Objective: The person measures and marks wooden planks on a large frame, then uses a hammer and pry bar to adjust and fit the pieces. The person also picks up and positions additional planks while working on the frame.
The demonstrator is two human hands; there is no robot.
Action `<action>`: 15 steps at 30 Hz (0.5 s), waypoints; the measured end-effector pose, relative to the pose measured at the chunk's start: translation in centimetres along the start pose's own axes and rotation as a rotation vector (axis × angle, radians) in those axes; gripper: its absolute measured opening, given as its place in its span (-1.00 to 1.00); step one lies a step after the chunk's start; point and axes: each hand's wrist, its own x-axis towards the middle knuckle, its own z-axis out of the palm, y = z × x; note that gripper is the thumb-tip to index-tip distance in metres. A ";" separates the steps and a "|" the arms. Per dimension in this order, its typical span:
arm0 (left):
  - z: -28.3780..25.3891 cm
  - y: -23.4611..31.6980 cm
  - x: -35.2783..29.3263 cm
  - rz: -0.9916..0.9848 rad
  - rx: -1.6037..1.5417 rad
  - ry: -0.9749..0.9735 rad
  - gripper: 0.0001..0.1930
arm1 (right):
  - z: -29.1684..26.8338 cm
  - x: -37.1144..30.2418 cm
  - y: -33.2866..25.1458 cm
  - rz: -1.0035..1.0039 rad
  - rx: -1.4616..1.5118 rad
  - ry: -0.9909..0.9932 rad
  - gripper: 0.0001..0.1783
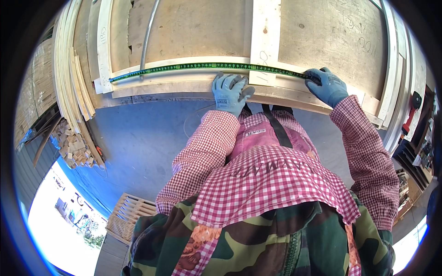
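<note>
A green tape measure [193, 66] lies stretched along a pale wooden plank at the near edge of a large wooden panel [198, 32]. Its far-left end reaches a corner by an upright batten [104, 41]. My right hand [327, 86], in a blue-grey glove, is closed round the tape's right end; the tape's case is hidden. In a matching glove, my left hand [229, 93] rests on the plank's front edge just below the tape, fingers loosely bent and thumb apart, with nothing seen in it. A wide crosspiece [264, 41] with handwriting passes under the tape between my hands.
A grey metal rod or tube [149, 32] lies on the panel. Long thin wood strips [69, 60] lean at the left, above a heap of cut wood blocks [73, 149]. A slatted wooden pallet [129, 216] sits at the lower left. A red-and-black tool [411, 115] is at the right.
</note>
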 end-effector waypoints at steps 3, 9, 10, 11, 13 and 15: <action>0.3 -0.2 0.0 0.022 -0.036 0.047 -0.48 | -0.1 0.0 0.0 -0.007 -0.006 0.004 -0.53; 0.5 -0.2 -0.1 0.016 -0.026 0.043 -0.48 | -0.2 -0.1 0.0 -0.010 -0.006 0.003 -0.53; 0.5 -0.2 -0.1 0.011 -0.023 0.040 -0.48 | -0.2 -0.1 -0.1 -0.004 -0.006 0.001 -0.53; 0.5 -0.2 -0.1 0.006 -0.019 0.037 -0.48 | -0.1 0.0 -0.1 0.001 -0.006 -0.001 -0.53; 0.6 -0.2 -0.1 -0.005 -0.014 0.022 -0.49 | 0.0 0.0 -0.1 0.006 -0.009 0.001 -0.53; 0.6 -0.2 -0.1 -0.016 -0.008 -0.001 -0.49 | 0.0 0.0 -0.1 0.004 -0.016 0.008 -0.53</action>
